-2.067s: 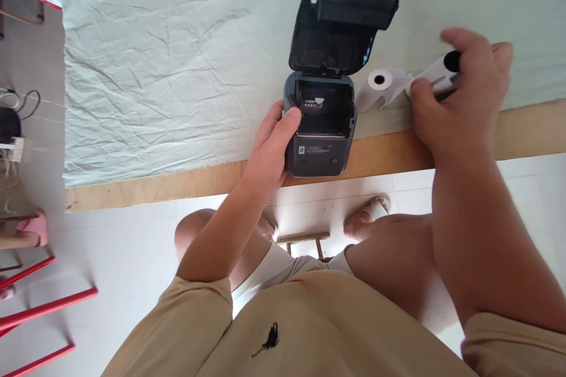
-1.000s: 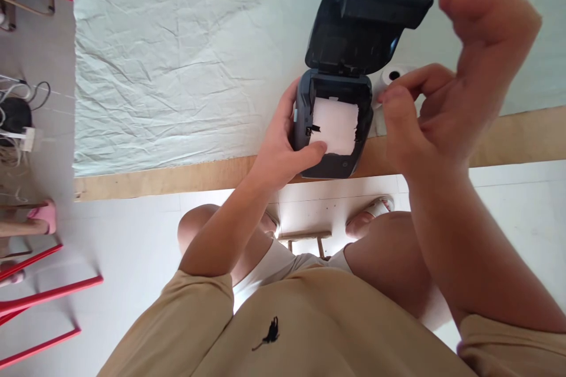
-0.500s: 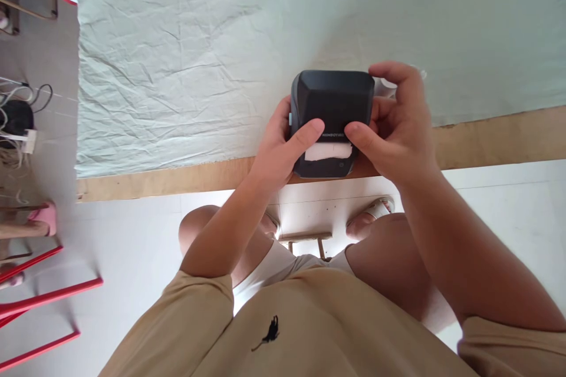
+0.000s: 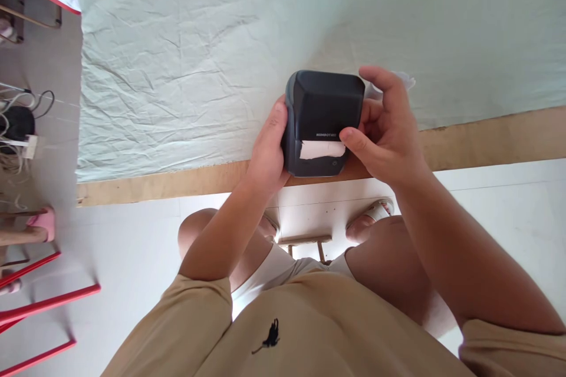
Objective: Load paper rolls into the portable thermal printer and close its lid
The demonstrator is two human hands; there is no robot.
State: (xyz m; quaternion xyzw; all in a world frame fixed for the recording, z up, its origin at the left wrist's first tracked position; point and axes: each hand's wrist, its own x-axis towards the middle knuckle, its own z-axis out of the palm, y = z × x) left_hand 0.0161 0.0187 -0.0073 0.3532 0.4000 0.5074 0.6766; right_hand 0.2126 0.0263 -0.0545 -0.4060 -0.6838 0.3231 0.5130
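Printer (image 4: 327,103), black with its lid down, is at the near edge of the table (image 4: 186,181), between two hands, and a strip of white paper (image 4: 322,149) pokes out of its front. The left hand (image 4: 267,144) is half closed and holds the printer's left side, while the right hand (image 4: 389,129) is partly curled on the other side, with its thumb on the front and a finger at the top corner. Green cloth (image 4: 177,41) with wrinkles covers the table, and a white scrap (image 4: 404,79) peeks out behind the right hand.
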